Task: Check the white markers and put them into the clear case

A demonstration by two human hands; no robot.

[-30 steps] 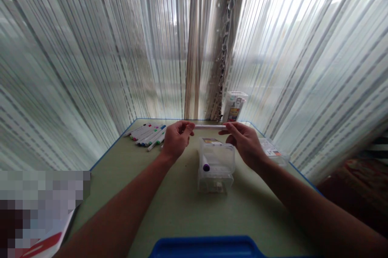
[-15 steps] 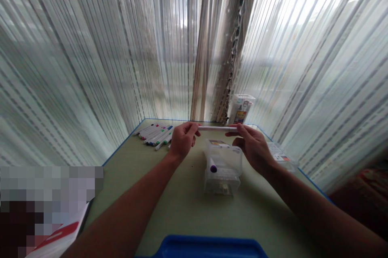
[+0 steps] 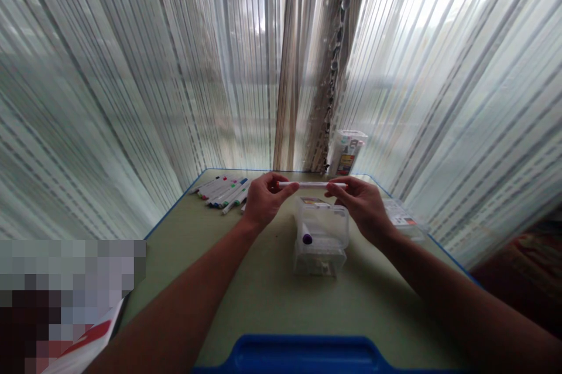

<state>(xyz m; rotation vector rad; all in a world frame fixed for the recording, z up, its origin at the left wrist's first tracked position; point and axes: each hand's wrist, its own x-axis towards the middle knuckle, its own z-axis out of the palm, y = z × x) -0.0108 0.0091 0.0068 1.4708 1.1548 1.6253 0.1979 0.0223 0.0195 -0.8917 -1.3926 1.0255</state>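
Held level between both hands is a white marker (image 3: 312, 185) with orange at its ends. My left hand (image 3: 266, 201) pinches its left end, and my right hand (image 3: 360, 201) grips the right end. Below the marker, on the table, stands a clear plastic case (image 3: 327, 225) with its lid raised. Inside it lies a marker with a purple end (image 3: 307, 239). To the left of my left hand, several white markers (image 3: 223, 191) with coloured caps lie in a loose pile.
An upright clear box (image 3: 348, 153) with a printed label stands at the table's back edge. Beyond my right hand lies another clear plastic package (image 3: 403, 217). The green table (image 3: 259, 298) has a blue tray-like edge (image 3: 307, 353) in front. Striped curtains (image 3: 246, 69) hang behind.
My fingers have shifted along the marker, and orange now shows at its ends. The whole view has moved slightly; the case and the pile look unchanged.
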